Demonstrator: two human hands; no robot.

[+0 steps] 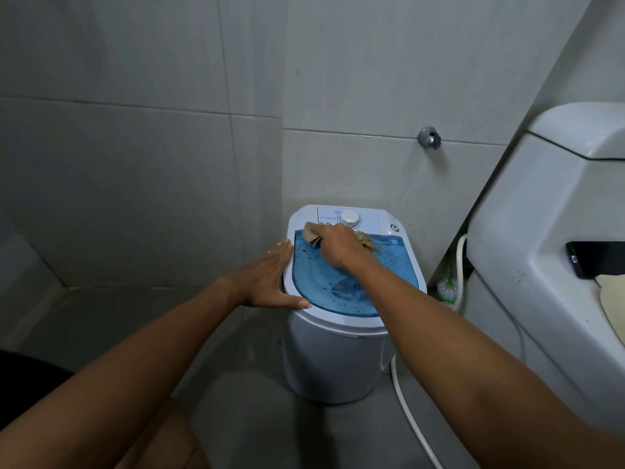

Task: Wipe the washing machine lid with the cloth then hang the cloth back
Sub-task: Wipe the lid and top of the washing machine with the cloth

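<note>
A small white washing machine (331,360) stands on the floor in a tiled corner. Its see-through blue lid (382,275) is speckled with dark spots. My right hand (340,247) grips a crumpled tan cloth (311,232) and presses it on the far left part of the lid, just in front of the white control dial (349,218). Part of the cloth shows to the right of the hand too. My left hand (270,275) lies flat with straight fingers against the machine's left rim.
A white toilet cistern (541,211) rises at the right, with a dark phone (595,258) on a ledge. A toilet brush (448,287) and a white hose (411,414) sit between machine and toilet. A chrome wall fitting (429,137) sticks out above the machine.
</note>
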